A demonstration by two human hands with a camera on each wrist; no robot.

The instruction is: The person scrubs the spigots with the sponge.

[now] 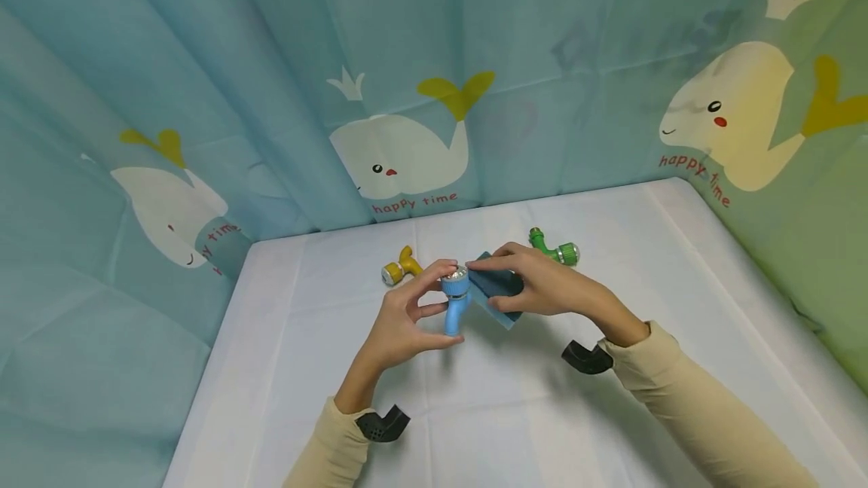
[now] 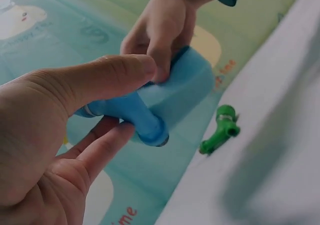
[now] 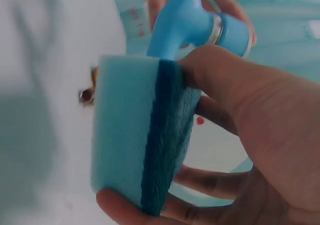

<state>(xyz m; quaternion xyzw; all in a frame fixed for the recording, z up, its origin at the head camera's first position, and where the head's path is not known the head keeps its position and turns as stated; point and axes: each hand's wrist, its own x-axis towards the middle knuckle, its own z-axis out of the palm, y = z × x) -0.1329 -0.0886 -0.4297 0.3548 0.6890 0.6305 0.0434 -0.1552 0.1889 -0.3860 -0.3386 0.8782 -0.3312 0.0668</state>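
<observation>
A blue faucet (image 1: 456, 297) with a silvery cap is held upright above the table between the thumb and fingers of my left hand (image 1: 400, 322). My right hand (image 1: 552, 281) grips a sponge (image 3: 127, 130), light blue foam with a dark scouring layer. In the right wrist view the sponge's end overlaps the faucet's body, and the thumb lies along the dark layer. The left wrist view shows the sponge's light side right behind the faucet's spout (image 2: 152, 130).
On the white-covered table (image 1: 325, 398), a yellow faucet (image 1: 401, 266) lies behind my left hand and a green faucet (image 1: 556, 248) behind my right. A blue-green curtain (image 1: 285, 96) printed with whales borders the table's back and sides. Black curved pieces (image 1: 587, 358) sit at both wrists.
</observation>
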